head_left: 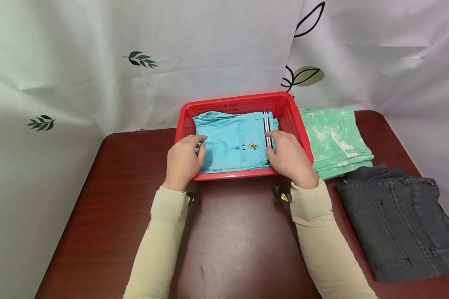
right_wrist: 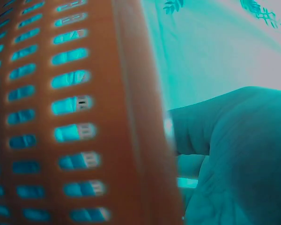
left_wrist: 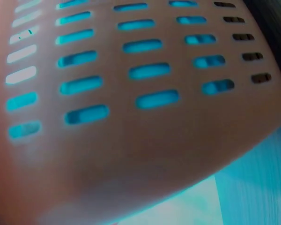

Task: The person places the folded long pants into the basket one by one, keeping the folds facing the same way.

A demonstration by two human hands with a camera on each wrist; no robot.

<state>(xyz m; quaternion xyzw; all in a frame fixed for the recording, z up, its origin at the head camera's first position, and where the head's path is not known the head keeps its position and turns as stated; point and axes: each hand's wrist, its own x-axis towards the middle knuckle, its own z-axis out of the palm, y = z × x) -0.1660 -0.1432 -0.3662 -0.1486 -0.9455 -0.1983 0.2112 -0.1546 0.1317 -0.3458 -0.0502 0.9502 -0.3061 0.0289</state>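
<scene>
Folded light-blue pants (head_left: 222,141) lie in a red slotted plastic basket (head_left: 233,174), showing a striped waistband, a blue button and a small embroidered figure. At the left end of the pants, my left hand (head_left: 185,160) reaches over the front rim, its fingers loosely bent and resting on the cloth. My right hand (head_left: 289,158) touches the waistband end, thumb and forefinger apart. The left wrist view is filled by the basket wall (left_wrist: 131,140), with blue cloth showing through its slots. In the right wrist view the hand (right_wrist: 243,145) is partly hidden behind the basket's rim.
Folded green-and-white cloth (head_left: 334,137) lies right of the basket. Nearer, folded dark-grey jeans (head_left: 393,220) lie along the right edge of the brown table (head_left: 232,236). A pale curtain (head_left: 209,50) with leaf prints hangs close behind the basket.
</scene>
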